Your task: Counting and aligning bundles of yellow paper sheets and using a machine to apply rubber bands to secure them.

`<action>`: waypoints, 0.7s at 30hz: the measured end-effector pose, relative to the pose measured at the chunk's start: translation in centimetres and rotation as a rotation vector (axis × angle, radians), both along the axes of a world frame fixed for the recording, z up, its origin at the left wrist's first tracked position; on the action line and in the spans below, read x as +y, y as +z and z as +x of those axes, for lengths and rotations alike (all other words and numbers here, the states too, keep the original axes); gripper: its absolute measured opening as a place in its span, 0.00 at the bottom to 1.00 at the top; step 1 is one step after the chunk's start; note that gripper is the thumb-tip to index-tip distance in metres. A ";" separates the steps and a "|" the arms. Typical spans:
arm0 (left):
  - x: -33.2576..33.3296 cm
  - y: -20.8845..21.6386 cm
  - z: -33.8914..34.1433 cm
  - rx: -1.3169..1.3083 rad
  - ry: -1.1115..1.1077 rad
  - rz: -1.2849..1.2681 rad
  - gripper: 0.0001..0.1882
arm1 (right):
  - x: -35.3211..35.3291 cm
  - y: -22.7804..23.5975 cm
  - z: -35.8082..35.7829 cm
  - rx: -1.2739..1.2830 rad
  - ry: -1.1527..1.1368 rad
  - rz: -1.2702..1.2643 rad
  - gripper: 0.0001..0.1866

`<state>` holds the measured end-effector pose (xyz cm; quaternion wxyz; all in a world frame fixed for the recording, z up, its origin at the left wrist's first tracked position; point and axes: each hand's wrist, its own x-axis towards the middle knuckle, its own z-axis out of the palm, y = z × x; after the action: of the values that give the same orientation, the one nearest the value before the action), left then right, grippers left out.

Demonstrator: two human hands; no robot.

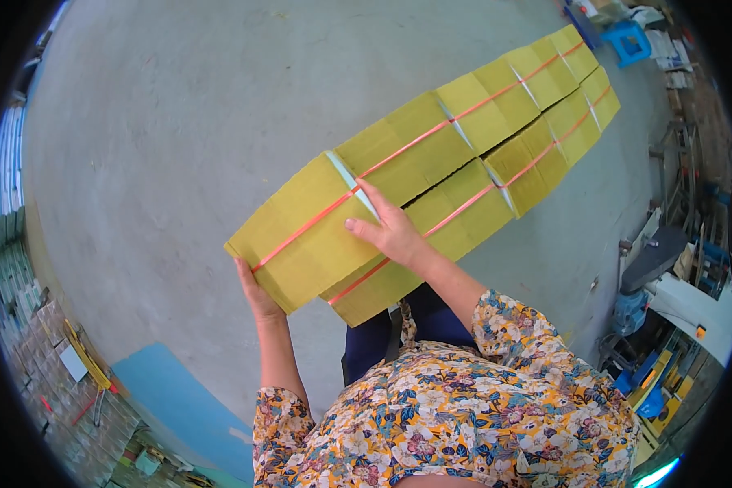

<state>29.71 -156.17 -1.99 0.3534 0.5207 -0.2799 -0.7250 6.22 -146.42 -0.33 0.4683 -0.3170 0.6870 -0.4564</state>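
Note:
Two long rows of yellow cardboard bundles stretch from in front of me to the far right, with a dark gap between the rows. An orange-red strap runs along each row, and pale strips separate the bundles. My left hand is closed round the left end of the nearest yellow cardboard bundle, its fingertips on the end edge. Over that bundle's right part lies my right hand, thumb on top and fingers by the strap and a pale strip. Its other fingers are partly hidden.
Grey concrete floor surrounds the rows. A blue stool stands at the far right. A machine with a white table is at the right. Stacked brown packs and a blue sheet lie at the lower left.

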 end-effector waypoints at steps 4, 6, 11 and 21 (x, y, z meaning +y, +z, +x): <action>-0.2 0.1 -0.5 -0.005 -0.021 0.009 0.36 | -0.1 -0.8 -0.4 -0.024 -0.031 -0.001 0.45; -0.2 0.1 -0.7 -0.006 -0.027 0.015 0.36 | -0.2 -1.1 -0.6 -0.018 -0.040 0.020 0.45; -0.3 0.2 -1.3 -0.022 -0.022 0.031 0.36 | -0.3 -1.8 -1.0 -0.056 -0.070 0.005 0.44; -0.6 -1.0 -0.1 -0.105 -0.083 -0.064 0.36 | -0.6 -0.9 -0.8 -0.127 -0.067 0.024 0.41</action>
<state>29.60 -156.73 -2.95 0.3246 0.5344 -0.3424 -0.7013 5.37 -147.01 -1.20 0.4994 -0.2587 0.6714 -0.4827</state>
